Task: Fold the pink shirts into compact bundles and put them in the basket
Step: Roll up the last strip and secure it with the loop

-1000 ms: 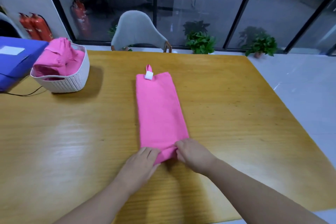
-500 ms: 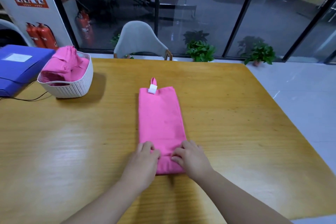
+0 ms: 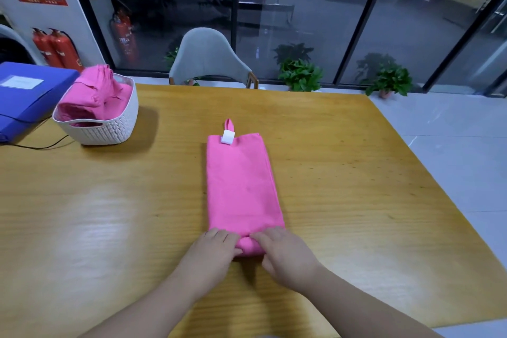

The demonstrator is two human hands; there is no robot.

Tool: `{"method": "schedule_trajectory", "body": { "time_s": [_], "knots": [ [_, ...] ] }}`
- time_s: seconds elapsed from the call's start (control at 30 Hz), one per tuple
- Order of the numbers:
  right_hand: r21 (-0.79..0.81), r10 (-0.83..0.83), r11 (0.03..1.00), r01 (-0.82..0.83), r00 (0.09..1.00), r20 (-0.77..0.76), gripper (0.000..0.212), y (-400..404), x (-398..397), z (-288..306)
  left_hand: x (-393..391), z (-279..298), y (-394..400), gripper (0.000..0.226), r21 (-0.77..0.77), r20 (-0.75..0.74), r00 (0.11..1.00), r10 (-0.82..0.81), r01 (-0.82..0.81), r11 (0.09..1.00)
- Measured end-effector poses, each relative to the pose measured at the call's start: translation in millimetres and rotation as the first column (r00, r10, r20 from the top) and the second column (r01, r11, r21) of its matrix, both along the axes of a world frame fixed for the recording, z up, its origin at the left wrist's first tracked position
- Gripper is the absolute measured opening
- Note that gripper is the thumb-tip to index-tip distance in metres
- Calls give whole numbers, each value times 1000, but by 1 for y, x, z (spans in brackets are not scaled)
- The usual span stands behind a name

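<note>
A pink shirt lies folded into a long narrow strip in the middle of the wooden table, with a white tag and a small loop at its far end. Its near end is turned over into a small roll. My left hand and my right hand sit side by side on that roll, fingers curled over it. A white woven basket stands at the table's far left and holds folded pink shirts.
A blue folder lies left of the basket, with a black cable running along the table by it. A grey chair stands at the far edge. Potted plants and a glass wall are beyond; the table's right edge drops to a tiled floor.
Both hands have rolled the shirt's near end over and away from me, so the flat strip has got shorter. The basket has not moved.
</note>
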State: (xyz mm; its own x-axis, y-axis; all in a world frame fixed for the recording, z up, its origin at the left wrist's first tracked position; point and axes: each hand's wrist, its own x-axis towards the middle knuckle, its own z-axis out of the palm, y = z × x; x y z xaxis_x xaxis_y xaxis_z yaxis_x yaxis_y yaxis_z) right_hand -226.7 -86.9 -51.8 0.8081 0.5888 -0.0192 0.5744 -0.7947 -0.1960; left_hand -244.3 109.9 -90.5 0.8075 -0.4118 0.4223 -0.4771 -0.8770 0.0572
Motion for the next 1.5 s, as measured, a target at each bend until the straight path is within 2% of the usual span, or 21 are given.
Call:
{"method": "schedule_trajectory", "body": {
  "time_s": [0.07, 0.17, 0.23, 0.33, 0.4, 0.43, 0.5, 0.57, 0.63, 0.7, 0.8, 0.9, 1.0, 1.07, 1.1, 1.23, 1.3, 1.33, 1.37, 1.43, 1.5],
  "knots": [
    [-4, -24, 1000, 24, 995, -100, 53, 4, 5, 12, -1, 0, 1, 39, -48, -46, 997, 70, -72, 996],
    [-42, -106, 994, 98, 948, -299, 31, 12, 22, 23, -5, 7, -6, 18, -133, -75, 988, 138, -147, 980],
    [-92, -166, 986, 141, 901, -400, 20, 22, 34, 30, -6, 12, -13, 13, -139, -3, 985, 171, -169, 976],
    [-133, -225, 974, 183, 824, -520, 22, 31, 46, 33, -6, 12, -13, 39, -10, 165, 982, 91, -91, 996],
    [-153, -230, 973, 174, 801, -553, 19, 34, 50, 36, -5, 5, -8, 78, 128, 111, 994, 25, -39, 991],
    [-158, -225, 974, 165, 806, -547, 20, 34, 51, 37, -3, 3, -7, 94, 172, 45, 999, 26, -33, 985],
    [-199, -217, 970, 140, 864, -454, 25, 35, 45, 40, 3, 4, -6, 100, 191, -40, 999, 31, -23, 981],
    [-165, -51, 986, 34, 994, -97, 31, 31, 31, 35, 13, 8, -4, 92, 178, -72, 997, -20, 33, 983],
    [-147, 40, 989, -30, 997, 63, 45, 23, 13, 25, 25, 12, 0, 81, 171, -65, 996, -64, 74, 982],
    [-141, 71, 989, -50, 986, 151, 53, 15, 5, 11, 33, 15, 6, 67, 120, -105, 993, -59, 72, 990],
    [-212, 106, 976, -41, 947, 304, 47, 8, 5, -2, 35, 16, 6, 58, 101, -130, 985, -110, 124, 987],
    [-238, 110, 970, -41, 952, 285, 42, 14, 12, -3, 29, 15, 1, 65, 119, -29, 995, -93, 96, 988],
    [-231, 71, 972, -28, 982, 177, 29, 22, 23, 4, 26, 16, -1, 77, 160, 15, 1000, -19, 16, 987],
    [-213, 10, 977, 16, 993, 118, 20, 28, 28, 14, 26, 17, 2, 85, 158, -20, 1000, 5, -2, 987],
    [-197, -48, 978, 63, 996, 79, 23, 31, 31, 19, 28, 18, 5, 83, 130, -40, 999, 2, 3, 992],
    [-289, -189, 949, 129, 963, -191, 30, 36, 45, 43, 46, 24, 19, 55, 23, -232, 971, -66, 73, 997],
    [-288, -221, 947, 145, 943, -249, 32, 35, 46, 45, 53, 40, 19, 78, -41, -372, 921, -114, 106, 994],
    [-250, -185, 959, 136, 965, -184, 33, 35, 43, 44, 54, 49, 19, 85, -109, -433, 892, -129, 91, 990],
    [-197, -118, 975, 106, 992, -54, 34, 33, 40, 41, 56, 52, 20, 82, -172, -519, 842, -146, 65, 983],
    [-205, -69, 975, 82, 995, 69, 42, 31, 29, 35, 66, 48, 21, 55, -213, -695, 709, -119, -46, 976],
    [-246, -24, 968, 57, 990, 137, 63, 29, 22, 24, 73, 44, 23, 30, -274, -745, 657, -118, -139, 952]
  ]
}}
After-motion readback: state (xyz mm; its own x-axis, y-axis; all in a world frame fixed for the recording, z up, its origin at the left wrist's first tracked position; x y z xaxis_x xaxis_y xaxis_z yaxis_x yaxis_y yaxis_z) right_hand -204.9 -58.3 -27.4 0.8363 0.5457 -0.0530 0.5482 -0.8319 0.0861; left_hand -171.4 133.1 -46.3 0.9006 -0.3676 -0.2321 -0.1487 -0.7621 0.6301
